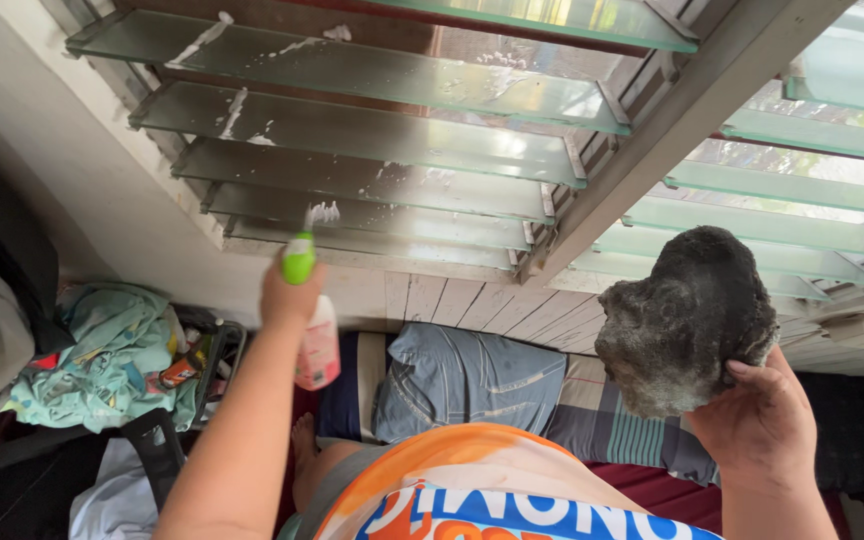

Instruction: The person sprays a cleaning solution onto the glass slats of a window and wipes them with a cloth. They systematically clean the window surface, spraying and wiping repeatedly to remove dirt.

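Spraying foam at the glass louvre slats (352,130).
My left hand (290,295) is gripping a pink green-nozzled spray bottle (317,340); my right hand (762,420) is clutching a dark grey fluffy cloth (687,320).

Window: frosted greenish glass louvre slats (372,130) in a pale painted frame, several streaked with white foam; a second bank of clear green louvre slats (802,180) to the right, past a grey wooden post (692,110).
Wall: white plastered wall (62,180) left of the window; whitewashed wooden planks (472,300) below the sill.
Bedding: blue-grey pillow (462,375) lying against the planks, a grey striped pillow (602,415) just beside it, both on a dark red bed sheet (672,495).
Clutter, left: crumpled teal patterned cloth (112,345) heaped on a dark wire basket (217,360); black bag strap (157,450) below it.
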